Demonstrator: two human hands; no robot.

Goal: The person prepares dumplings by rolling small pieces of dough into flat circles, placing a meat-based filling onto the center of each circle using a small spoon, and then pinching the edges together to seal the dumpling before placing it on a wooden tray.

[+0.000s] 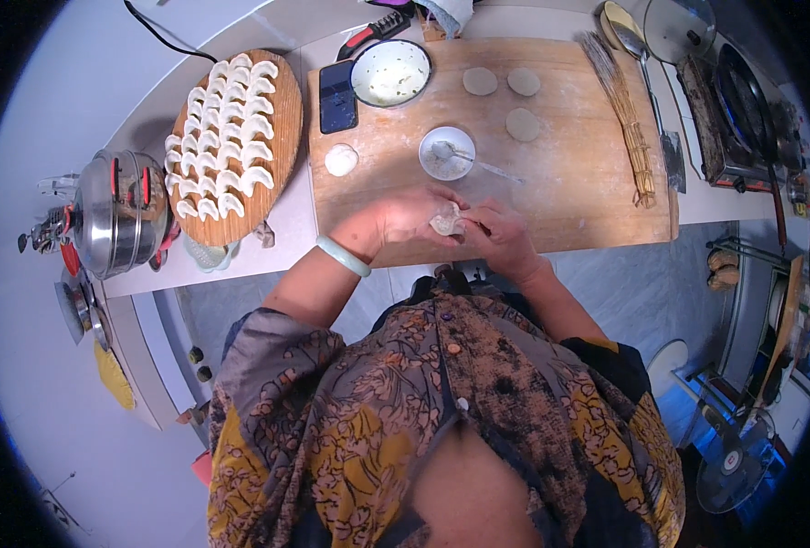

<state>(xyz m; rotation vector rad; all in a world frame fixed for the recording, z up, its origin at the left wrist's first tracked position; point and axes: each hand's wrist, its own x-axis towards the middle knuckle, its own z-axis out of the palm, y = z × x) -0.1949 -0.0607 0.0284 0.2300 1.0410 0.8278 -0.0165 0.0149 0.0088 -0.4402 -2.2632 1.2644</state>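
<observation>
Between both hands, over the near edge of a floured wooden board (583, 205), is a partly folded dumpling (447, 220). My left hand (415, 216), a pale bangle on its wrist, cradles it; the fingers of my right hand (497, 229) pinch its right edge. Just beyond them stands a small white bowl (447, 153) with pale contents and a spoon. Three flat round dough wrappers (523, 125) lie farther back. A ball of dough (341, 159) rests at the board's left. Rows of folded dumplings (230, 128) cover a round wooden board (285, 147) at the left.
An enamel bowl (391, 73) holding remnants of filling touches a phone (338, 97) at the back. A straw brush (627, 130) lies on the right of the board. A stacked steel steamer (119, 214) stands far left, a pan (744, 103) on a stove far right.
</observation>
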